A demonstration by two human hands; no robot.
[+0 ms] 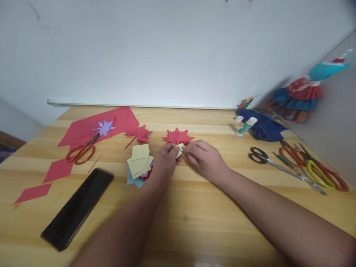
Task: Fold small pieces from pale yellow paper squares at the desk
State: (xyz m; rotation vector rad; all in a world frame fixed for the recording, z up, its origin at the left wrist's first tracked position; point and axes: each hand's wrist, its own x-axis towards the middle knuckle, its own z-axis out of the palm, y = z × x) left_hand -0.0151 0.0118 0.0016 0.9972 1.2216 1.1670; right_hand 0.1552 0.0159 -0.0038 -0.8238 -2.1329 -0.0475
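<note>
The hand-held paper [180, 149] is pale yellow, the paper starbursts [178, 136] red or lilac, the smartphone [79, 205] black, the glue stick [246, 127] green-and-white, the wooden tabletop [191, 222] tan with streaked grain.

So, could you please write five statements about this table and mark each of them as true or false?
1. The left hand holds a small pale yellow paper. True.
2. The right hand holds the black-handled scissors. False: they lie on the table, to the right of that hand.
3. The phone lies to the left of the yellow paper pile. True.
4. The purple paper star lies on the phone. False: it lies on the large red sheet.
5. A pointed red paper shape lies just beyond the hands. True.
</note>
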